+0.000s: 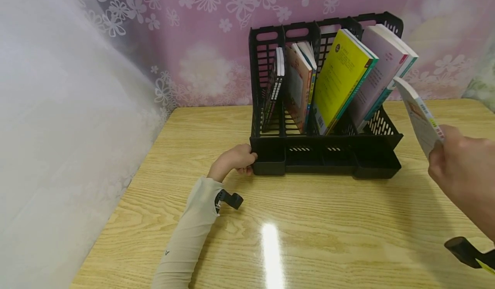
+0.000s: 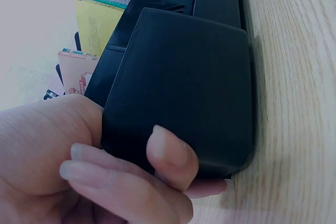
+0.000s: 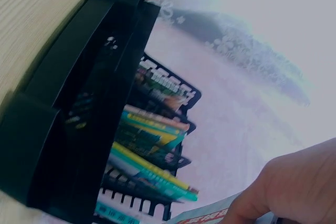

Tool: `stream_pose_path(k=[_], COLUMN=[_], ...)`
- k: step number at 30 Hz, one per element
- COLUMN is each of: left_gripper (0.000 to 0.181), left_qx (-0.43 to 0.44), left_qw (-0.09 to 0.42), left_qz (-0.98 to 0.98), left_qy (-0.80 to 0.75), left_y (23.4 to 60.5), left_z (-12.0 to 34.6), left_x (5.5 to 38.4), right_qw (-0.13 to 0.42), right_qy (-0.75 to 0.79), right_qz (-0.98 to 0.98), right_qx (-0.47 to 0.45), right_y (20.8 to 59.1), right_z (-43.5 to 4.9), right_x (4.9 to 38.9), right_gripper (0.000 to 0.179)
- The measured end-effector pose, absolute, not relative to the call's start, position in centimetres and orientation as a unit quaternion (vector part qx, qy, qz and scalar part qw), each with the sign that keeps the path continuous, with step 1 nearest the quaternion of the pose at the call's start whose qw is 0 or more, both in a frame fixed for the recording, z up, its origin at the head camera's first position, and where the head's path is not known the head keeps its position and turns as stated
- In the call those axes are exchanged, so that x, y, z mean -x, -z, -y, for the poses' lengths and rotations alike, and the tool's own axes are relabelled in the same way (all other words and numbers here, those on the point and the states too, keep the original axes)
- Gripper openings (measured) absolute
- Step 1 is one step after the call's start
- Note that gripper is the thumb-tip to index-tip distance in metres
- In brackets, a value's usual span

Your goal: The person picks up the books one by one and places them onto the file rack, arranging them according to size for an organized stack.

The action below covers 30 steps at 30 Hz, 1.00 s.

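A black desktop book rack (image 1: 321,144) stands on the wooden table with books leaning in its compartments. At its front left corner my left hand (image 1: 235,159) grips the small tray (image 2: 184,87), fingers curled under and round the corner in the left wrist view. My right hand (image 1: 464,164) pinches a thin pale book (image 1: 417,119) by its lower spine edge, raised at the right of the rack. In the right wrist view only the edge of this book (image 3: 207,212) shows beside the thumb.
In the rack, left to right, are dark books (image 1: 273,87), a pinkish book (image 1: 298,87) with others, a yellow book (image 1: 340,74) and a lilac book (image 1: 379,65). A floral curtain (image 1: 209,44) hangs behind. Wooden tabletop (image 1: 328,224) lies in front.
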<state>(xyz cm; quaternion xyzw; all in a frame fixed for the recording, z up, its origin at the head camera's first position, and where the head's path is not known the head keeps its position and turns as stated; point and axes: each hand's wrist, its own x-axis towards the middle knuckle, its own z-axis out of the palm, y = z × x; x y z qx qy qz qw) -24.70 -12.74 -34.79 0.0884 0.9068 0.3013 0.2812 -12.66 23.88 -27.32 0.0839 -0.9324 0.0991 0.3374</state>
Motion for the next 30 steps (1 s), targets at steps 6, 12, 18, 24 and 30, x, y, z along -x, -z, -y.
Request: stream_pose_path(k=[6,12,18,24,30], left_gripper=[0.033,0.033,0.032,0.033,0.031], left_qx=[-0.088,-0.085,-0.084,-0.088,-0.094], left_qw=[0.281,0.284,0.279,0.275,0.273], left_qz=[-0.907,-0.903,-0.907,-0.910,-0.909], left_qy=[-0.302,-0.310,-0.305,-0.297,-0.301], left_y=[34.8,34.8,34.8,34.8,34.7], left_z=[12.7,12.8,12.9,12.8,12.9], left_x=[24.7,24.7,24.6,24.6,24.6], right_qw=[0.317,0.302,0.351,0.333,0.343], right_qy=[-0.113,-0.121,-0.150,-0.213,-0.254], right_qz=[0.936,0.938,0.910,0.905,0.892], right_qx=[-0.104,-0.115,-0.161,-0.158,-0.146], right_y=[26.5,25.9,25.3,24.7,24.3], right_z=[-22.6,-21.7,-20.7,-19.6,-19.0], right_x=[11.9,11.7,12.2,12.6,13.3], right_gripper=[0.030,0.028,0.032,0.038,0.036])
